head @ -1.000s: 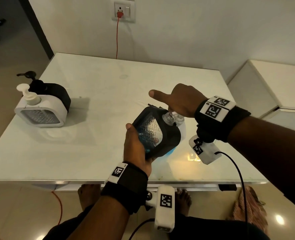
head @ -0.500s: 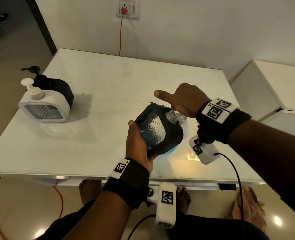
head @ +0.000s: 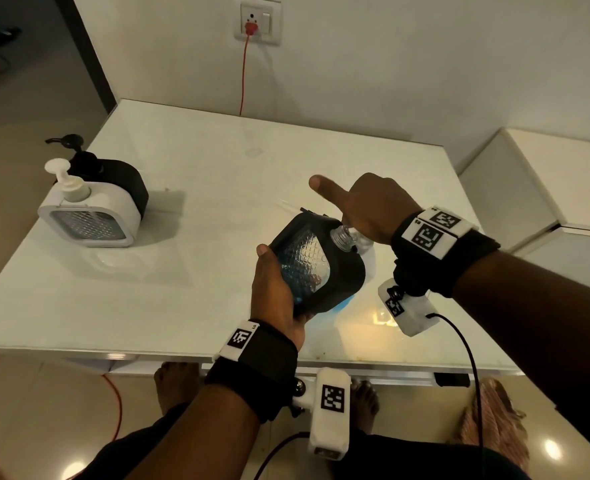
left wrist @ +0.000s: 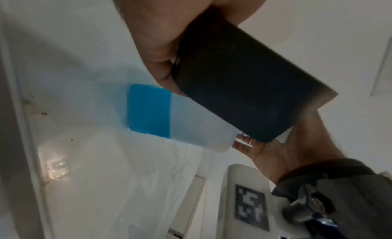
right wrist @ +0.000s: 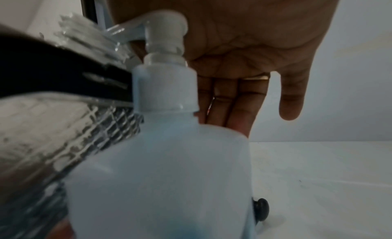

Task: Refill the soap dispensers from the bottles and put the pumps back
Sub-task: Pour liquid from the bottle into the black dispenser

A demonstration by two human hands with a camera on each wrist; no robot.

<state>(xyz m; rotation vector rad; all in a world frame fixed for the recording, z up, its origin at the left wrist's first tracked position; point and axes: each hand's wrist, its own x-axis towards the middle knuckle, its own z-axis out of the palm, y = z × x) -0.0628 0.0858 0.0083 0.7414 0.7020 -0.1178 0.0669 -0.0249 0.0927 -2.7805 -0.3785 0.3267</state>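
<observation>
While left hand (head: 274, 292) grips | black quilted-window dispenser (head: 316, 266) | tilted

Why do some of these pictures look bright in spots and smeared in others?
Head view: sharp, with lamp glare on the glossy table and floor. Left wrist view: dim, the black dispenser soft-edged. Right wrist view: the white bottle so close it blurs, the dispenser's textured window smeared.

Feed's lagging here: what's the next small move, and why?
Probably press the right hand down on the white bottle's pump: its spout points at the open neck of the black dispenser, which the left hand holds tilted.
</observation>
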